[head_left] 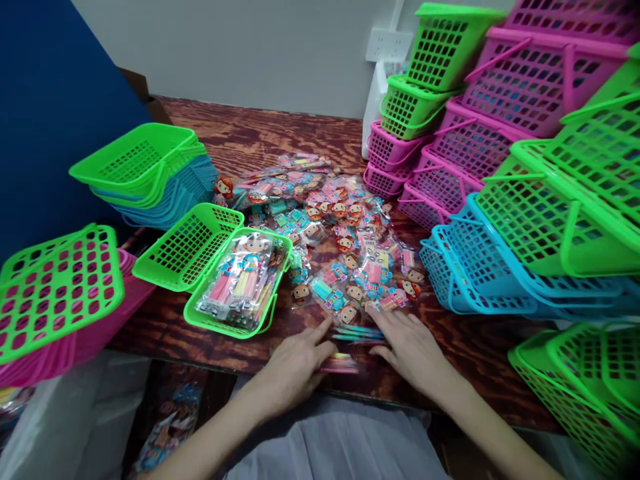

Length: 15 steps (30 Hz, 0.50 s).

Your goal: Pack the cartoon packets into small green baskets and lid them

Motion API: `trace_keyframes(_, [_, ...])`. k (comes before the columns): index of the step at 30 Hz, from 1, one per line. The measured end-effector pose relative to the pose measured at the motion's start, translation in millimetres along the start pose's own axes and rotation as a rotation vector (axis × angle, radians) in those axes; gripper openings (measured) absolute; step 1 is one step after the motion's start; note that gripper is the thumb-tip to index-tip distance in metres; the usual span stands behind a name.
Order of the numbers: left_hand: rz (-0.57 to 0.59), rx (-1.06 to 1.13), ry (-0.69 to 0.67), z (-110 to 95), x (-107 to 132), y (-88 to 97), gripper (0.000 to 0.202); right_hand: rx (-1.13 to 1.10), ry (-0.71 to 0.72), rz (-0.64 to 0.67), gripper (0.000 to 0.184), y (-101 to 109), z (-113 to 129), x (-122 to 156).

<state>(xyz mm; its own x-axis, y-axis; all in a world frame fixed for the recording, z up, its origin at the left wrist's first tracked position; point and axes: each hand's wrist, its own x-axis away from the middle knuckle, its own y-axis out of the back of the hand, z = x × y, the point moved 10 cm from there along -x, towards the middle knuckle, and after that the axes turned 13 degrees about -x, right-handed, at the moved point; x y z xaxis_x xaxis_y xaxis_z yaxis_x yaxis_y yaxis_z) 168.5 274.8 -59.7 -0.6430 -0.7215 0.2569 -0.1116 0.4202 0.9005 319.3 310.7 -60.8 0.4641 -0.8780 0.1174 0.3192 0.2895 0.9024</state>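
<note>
My left hand is low over the table's front edge, its index finger stretched forward and its thumb apart. Beside that thumb lies a small packet of pink and yellow sticks, its left end partly hidden by the hand. Between both hands sits a packet of teal sticks. My right hand rests palm down with fingers spread, the fingertips by the teal packet's right end and the pile's edge. Just beyond spreads a heap of clear packets with cartoon heads and coloured sticks. Left of it, an open green basket holds several such packets.
Nested green and blue baskets stand at the left, with pink and green ones nearer. Stacked green, pink and blue baskets rise high on the right. More packets lie below the table edge. A wall socket is behind.
</note>
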Motion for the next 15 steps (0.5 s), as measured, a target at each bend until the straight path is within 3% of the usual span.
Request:
trace_keyframes(7, [-0.071, -0.081, -0.03, -13, -16, 6.0, 0.011, -0.179, 0.125, 0.028, 0.076, -8, 13, 3])
trace_keyframes(15, [-0.074, -0.102, 0.012, -3, -9, 1.0, 0.019, -0.139, 0.149, -0.011, 0.08, 8, 14, 7])
